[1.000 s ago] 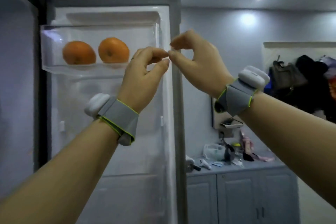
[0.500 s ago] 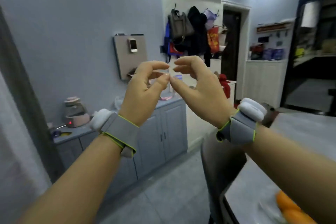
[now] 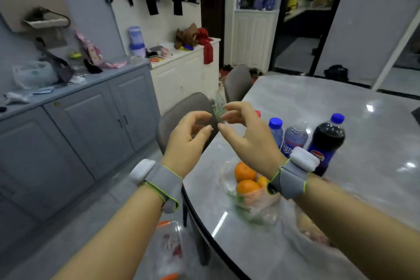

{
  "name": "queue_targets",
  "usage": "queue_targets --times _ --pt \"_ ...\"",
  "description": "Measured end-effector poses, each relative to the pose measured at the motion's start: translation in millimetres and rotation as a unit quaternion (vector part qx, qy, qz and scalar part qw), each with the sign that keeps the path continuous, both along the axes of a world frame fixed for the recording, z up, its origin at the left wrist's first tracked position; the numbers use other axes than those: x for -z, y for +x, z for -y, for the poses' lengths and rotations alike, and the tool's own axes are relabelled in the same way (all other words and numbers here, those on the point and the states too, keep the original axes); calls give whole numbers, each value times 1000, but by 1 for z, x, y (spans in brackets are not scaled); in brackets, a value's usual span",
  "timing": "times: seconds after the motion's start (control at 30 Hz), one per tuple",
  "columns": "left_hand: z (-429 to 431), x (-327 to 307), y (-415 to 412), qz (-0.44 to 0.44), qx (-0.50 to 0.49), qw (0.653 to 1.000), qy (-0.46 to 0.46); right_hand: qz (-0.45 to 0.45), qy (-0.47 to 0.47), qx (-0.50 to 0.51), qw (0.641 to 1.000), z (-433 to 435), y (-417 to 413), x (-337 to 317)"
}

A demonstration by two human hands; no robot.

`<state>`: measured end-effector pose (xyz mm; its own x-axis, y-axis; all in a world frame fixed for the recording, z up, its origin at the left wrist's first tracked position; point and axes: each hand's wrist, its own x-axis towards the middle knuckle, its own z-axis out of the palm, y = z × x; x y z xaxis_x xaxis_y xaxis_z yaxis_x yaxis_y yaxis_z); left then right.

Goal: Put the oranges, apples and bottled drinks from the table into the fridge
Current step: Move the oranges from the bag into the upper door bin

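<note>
Several oranges [image 3: 246, 177] lie in a clear plastic bag at the near left edge of the grey marble table [image 3: 341, 102]. Behind them stand a dark cola bottle [image 3: 327, 143] with a blue cap, a clear bottle [image 3: 295, 137] and a blue-capped bottle [image 3: 276, 130]; a red cap peeks out behind my right hand. My left hand [image 3: 189, 141] and my right hand [image 3: 247, 134] hover side by side above the table's edge, fingers curled and apart, holding nothing. The fridge is out of view.
Two grey chairs [image 3: 181, 111] stand at the table's left side. A grey cabinet [image 3: 75, 120] with clutter on top runs along the left wall, a white cabinet [image 3: 184, 70] beyond it. A clear plastic box [image 3: 170, 250] sits low between my arms.
My view has swung from the fridge door holding two oranges, across the room, down to the table. Both hands stayed raised together and their pinched fingertips have parted.
</note>
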<state>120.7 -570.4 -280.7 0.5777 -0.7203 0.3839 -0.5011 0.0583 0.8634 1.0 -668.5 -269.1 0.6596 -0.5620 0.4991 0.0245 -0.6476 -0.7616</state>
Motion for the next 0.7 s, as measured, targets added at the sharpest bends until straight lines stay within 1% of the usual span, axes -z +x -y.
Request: queue_targets --times 0.2,0.27,0.37,0.5,0.57,0.7 --pt "56 76 -29 -54 24 996 67 -76 48 37 995 55 -28 70" --pt "70 97 -37 -54 20 994 98 -94 56 57 992 69 -35 92" --pt "90 128 -43 -41 8 984 172 -141 49 71 986 88 -42 125" --pt "114 172 -54 21 35 948 315 -226 41 86 969 108 -47 170" --pt "117 183 -57 54 42 928 367 -275 36 78 958 113 -48 186" --pt "118 199 -57 81 42 901 424 -419 -27 57 906 123 -49 209"
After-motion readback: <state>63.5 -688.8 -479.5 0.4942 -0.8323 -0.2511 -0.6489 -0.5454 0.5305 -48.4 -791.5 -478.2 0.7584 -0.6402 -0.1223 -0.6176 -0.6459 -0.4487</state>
